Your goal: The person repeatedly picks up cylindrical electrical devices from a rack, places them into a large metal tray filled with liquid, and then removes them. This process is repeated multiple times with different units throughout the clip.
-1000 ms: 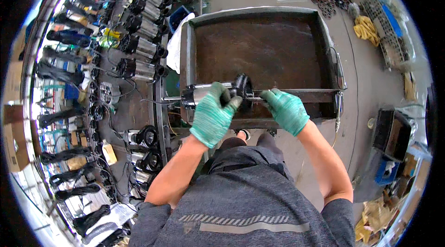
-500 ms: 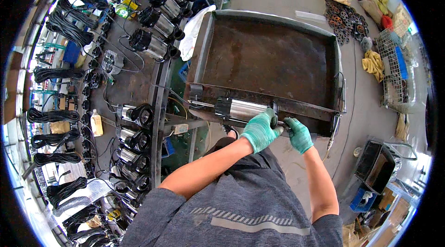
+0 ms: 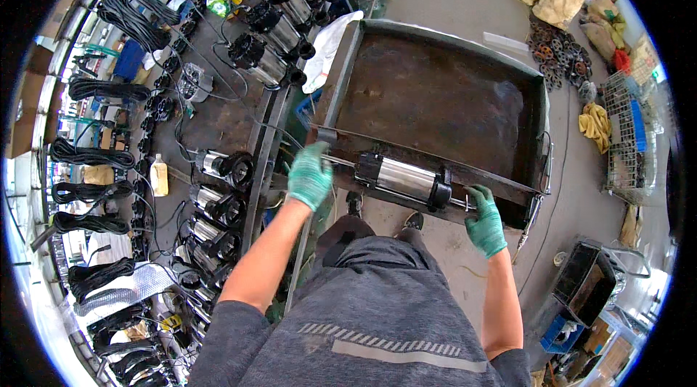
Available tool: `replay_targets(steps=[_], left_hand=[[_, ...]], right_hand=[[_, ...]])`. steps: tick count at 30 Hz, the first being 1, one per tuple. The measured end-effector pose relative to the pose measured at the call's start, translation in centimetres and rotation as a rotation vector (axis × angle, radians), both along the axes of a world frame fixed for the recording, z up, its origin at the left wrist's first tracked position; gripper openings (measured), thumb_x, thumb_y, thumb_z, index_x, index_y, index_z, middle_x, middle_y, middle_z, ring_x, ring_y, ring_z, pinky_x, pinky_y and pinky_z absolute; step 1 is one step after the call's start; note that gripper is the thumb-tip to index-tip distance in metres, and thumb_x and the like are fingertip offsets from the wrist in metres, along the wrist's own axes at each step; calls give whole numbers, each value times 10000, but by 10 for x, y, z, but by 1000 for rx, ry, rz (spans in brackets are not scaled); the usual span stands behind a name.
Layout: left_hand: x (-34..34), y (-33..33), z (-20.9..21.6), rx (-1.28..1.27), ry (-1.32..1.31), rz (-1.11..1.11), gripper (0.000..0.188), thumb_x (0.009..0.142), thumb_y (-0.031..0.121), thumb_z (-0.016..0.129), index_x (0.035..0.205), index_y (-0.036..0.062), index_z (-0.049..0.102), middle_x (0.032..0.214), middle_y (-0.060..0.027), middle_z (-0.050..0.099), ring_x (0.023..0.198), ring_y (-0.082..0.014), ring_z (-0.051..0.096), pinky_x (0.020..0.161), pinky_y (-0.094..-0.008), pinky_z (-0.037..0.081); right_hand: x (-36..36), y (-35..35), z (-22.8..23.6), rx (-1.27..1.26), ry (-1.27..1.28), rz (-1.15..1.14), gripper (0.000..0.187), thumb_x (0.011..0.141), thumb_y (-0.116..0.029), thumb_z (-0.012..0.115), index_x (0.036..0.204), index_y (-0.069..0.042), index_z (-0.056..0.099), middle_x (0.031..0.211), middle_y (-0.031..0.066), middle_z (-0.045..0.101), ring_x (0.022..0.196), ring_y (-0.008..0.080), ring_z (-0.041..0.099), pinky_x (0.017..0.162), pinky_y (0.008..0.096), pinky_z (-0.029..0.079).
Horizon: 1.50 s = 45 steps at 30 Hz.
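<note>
A silver cylindrical pump body (image 3: 405,178) with black ends lies sideways along the near ledge of a metal trough. A metal rod (image 3: 340,161) meets its left end, beside a black block (image 3: 327,136). My left hand (image 3: 310,176), in a green glove, is by this rod and block, fingers stretched out and slightly blurred; I see nothing in it. At the other end is a thin screw rod with a small crossbar handle (image 3: 467,202). My right hand (image 3: 485,222), gloved too, has its fingers closed around that handle, partly hiding it.
The rusty trough (image 3: 435,89) stands ahead. On my left, a bench (image 3: 225,122) carries several similar pumps (image 3: 261,60), coiled black cables (image 3: 91,153) and a bottle (image 3: 159,176). Rightward are a wire basket (image 3: 626,136), a black cart (image 3: 587,279) and black wheel-like parts (image 3: 555,53) on the floor.
My left hand has left the pump's right end and moved left to the rod and block. My right hand stays at the right end by the handle. The view has shifted slightly.
</note>
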<state>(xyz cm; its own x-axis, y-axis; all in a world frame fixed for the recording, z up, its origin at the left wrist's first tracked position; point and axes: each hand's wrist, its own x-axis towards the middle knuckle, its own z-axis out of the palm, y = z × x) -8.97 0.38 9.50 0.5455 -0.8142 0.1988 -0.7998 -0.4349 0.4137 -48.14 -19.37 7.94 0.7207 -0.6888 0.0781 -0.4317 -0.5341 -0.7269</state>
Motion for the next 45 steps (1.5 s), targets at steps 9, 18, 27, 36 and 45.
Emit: replay_targets(steps=[9,18,27,36,45], left_hand=[[80,49,-37,606,-177,-410,466,900,211,600,1353,105,600,1411,-131,590,1389,-322,484,1215,-565,243],[91,18,-37,-33,680,-9,303,1006,247,607,1192,14,666,1132,-215,706,1066,-369,670,935,-428,511],[100,-14,-80,290,749,-203,474,1041,420,541,1205,-1,684,1099,-208,730,1012,-316,681,910,-409,501],[100,-23,-104,508,1288,241,512,1024,473,560,1164,-13,644,900,-156,721,817,-286,682,755,-398,535],[112,4,-50,62,197,-795,412,905,293,751,1225,42,682,1088,-160,724,1031,-390,682,910,-432,542]], right_hand=[[132,24,47,-90,112,-179,255,883,-223,687,1090,-75,694,1089,166,677,1034,386,632,886,487,512],[143,32,32,-330,294,-267,195,763,-193,701,940,-114,716,960,134,690,932,354,645,803,484,526],[144,31,39,-317,340,-295,159,824,-234,670,899,-97,699,957,143,705,933,362,660,820,484,533],[145,32,35,-335,309,-307,182,847,-254,644,896,-92,712,939,141,705,905,356,672,794,488,547],[143,34,29,-388,302,-337,151,833,-237,647,869,-109,717,890,126,698,878,349,674,769,479,546]])
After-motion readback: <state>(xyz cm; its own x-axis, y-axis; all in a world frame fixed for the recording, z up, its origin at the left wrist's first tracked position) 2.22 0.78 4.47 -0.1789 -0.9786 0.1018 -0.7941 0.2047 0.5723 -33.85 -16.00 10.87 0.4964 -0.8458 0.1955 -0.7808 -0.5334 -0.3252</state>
